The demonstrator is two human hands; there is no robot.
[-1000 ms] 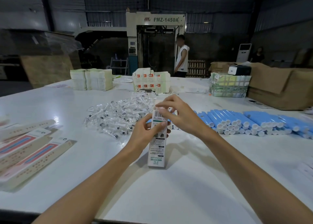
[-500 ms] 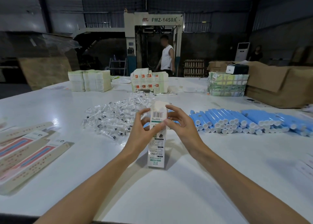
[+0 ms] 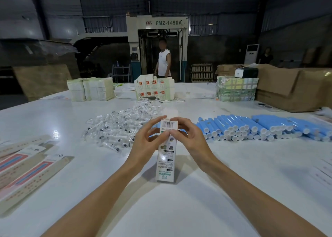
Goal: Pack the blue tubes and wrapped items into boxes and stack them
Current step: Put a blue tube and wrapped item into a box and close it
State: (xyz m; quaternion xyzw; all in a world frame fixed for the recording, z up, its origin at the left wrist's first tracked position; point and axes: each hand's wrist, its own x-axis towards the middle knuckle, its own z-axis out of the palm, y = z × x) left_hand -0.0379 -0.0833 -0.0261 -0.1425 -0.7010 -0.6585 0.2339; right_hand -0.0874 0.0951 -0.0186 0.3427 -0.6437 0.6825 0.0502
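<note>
- The carton stands upright on its lower end on the white table, directly before us. We judge that this posture keeps the contents seated while the top end is worked.
- The left hand pinches the carton's upper part, thumb on the near face and fingers curled behind it, and so acts as a brace.
- The right hand grips the same end from the opposite side, its thumb meeting the left thumb just below the barcode. The two hands are thus together, both clamped on the carton.
- A pale, blurred flap seems to rise behind the top edge, so we take closing to be the step in hand. We cannot tell what the carton holds.
- The blue tubes lie side by side to the right, caps toward us, near the right hand.
- The wrapped items form a loose heap beyond the left hand.
- Flat cartons lie at the left edge, presumably awaiting folding.
- Stacked boxes stand at the far side, which is plausibly where the filled cartons go.
</note>
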